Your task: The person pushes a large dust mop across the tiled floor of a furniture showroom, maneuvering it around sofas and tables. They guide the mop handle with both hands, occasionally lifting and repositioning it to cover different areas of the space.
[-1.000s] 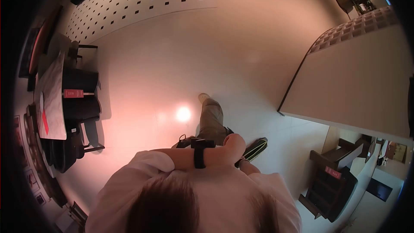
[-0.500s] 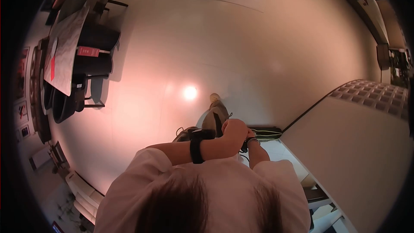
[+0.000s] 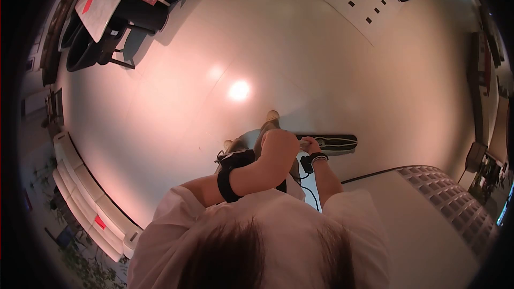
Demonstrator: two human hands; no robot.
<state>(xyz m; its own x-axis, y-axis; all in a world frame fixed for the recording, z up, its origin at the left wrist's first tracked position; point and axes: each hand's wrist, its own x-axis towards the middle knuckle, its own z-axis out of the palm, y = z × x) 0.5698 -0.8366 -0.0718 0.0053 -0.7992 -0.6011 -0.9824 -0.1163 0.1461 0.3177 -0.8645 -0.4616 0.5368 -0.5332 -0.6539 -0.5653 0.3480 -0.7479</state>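
Black strapping is circling my left forearm while my left hand [image 3: 279, 144] is curling closed over a pale handle end; my right hand [image 3: 309, 144] is pinching that same handle [image 3: 303, 140] just beside it. Beyond them, the dark flat mop head [image 3: 334, 143] is lying on the glossy floor [image 3: 176, 101]. Loosening either hold could be letting the handle drop.

Glossy pale floor [image 3: 176, 101] open ahead and left; long black bag with green stripes [image 3: 333, 143] lies just ahead, white-topped table [image 3: 428, 225] bounds the right
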